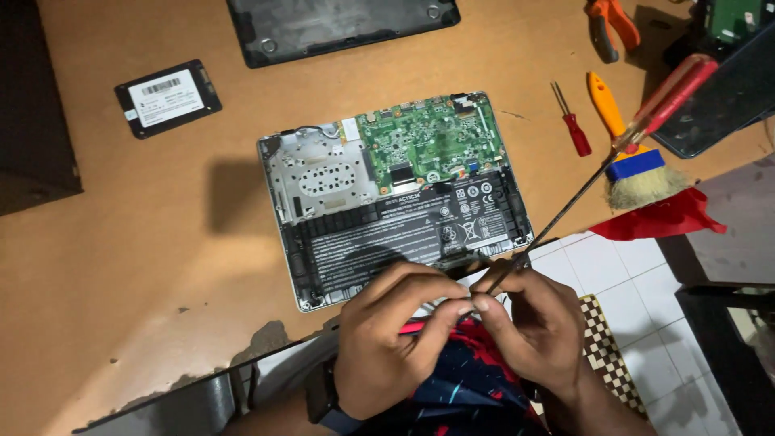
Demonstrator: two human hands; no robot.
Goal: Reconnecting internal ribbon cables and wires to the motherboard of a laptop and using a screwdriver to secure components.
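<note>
Currently both hands meet at the table edge below the opened laptop (395, 198): left hand (387, 339) and right hand (537, 323) pinch the screwdriver (613, 149) tip. Grip firmly; keep shaft steady.

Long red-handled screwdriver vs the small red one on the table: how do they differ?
The long screwdriver is held in both hands, slanting above the table; the small screwdriver lies flat and untouched. The long one's shaft is far longer and its handle translucent; the small one's looks opaque. Both handles are red.
</note>
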